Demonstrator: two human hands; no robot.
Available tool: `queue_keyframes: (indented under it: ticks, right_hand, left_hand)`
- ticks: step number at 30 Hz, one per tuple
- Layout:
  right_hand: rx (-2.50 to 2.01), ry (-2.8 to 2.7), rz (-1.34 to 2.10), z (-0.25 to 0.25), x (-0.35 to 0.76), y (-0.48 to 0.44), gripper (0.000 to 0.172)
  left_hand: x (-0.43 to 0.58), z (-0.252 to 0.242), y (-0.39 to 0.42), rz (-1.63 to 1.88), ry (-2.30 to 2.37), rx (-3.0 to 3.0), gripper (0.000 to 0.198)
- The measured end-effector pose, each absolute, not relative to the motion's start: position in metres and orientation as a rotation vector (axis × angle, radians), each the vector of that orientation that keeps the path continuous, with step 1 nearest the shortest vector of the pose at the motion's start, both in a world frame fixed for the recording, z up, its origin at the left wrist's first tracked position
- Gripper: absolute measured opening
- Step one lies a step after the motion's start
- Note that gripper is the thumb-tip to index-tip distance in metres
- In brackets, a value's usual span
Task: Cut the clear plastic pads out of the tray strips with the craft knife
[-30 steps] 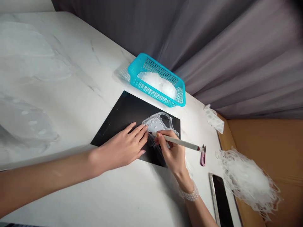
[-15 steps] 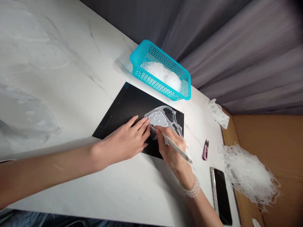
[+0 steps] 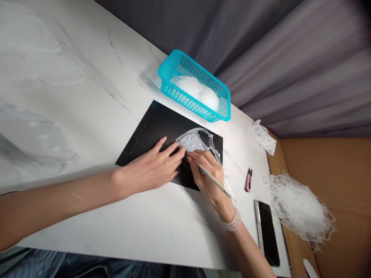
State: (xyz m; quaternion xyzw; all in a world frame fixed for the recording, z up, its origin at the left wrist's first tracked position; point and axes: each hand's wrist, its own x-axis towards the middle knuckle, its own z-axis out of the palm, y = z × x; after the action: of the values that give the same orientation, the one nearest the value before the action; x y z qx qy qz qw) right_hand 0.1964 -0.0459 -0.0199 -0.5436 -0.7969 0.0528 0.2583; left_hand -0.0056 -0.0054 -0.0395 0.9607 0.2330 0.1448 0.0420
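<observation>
A black mat (image 3: pixel 139 135) lies on the white marbled table, and a translucent white lace-like piece (image 3: pixel 189 142) rests on its right part. My left hand (image 3: pixel 155 166) lies on the mat with fingers spread, its fingertips at the lower left edge of the piece. In my right hand (image 3: pixel 207 173) is a slim pale pen-like tool (image 3: pixel 214 180), pinched near its tip. The tip is hidden by the fingers, close to my left fingertips.
Behind the mat stands a blue basket (image 3: pixel 185 101) with white material inside. Rightward lie pink snips (image 3: pixel 248 180), a phone (image 3: pixel 268 233), a crumpled white piece (image 3: pixel 263 137) and a heap of white strands (image 3: pixel 298 206) at the table's edge. A grey curtain hangs behind.
The whole view has shifted slightly. My right fingers have closed in a little towards my left fingertips, still holding the tool, and my left hand remains spread on the mat.
</observation>
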Motion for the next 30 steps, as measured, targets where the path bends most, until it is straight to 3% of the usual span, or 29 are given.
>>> queue_keyframes:
  ticks: [5, 15, 20, 30]
  right_hand:
    - [-1.379, -2.189, 0.205, -0.023, 0.199, -0.036, 0.023]
    - [-1.165, -2.39, 0.0, -0.042, 0.221, -0.032, 0.038]
    - [-1.321, -2.242, 0.031, -0.031, 0.205, -0.035, 0.031]
    - [-1.647, -2.101, 0.324, -0.016, 0.193, -0.041, 0.019]
  left_hand:
    - [-0.006, -0.029, -0.008, 0.419, 0.75, 2.978, 0.039]
    - [-0.006, -0.004, -0.02, 0.338, 1.067, 3.057, 0.044]
    - [-0.004, -0.012, -0.02, 0.471, 0.967, 2.865, 0.04]
    - [0.003, -0.039, -0.017, 0.414, 0.91, 2.974, 0.051]
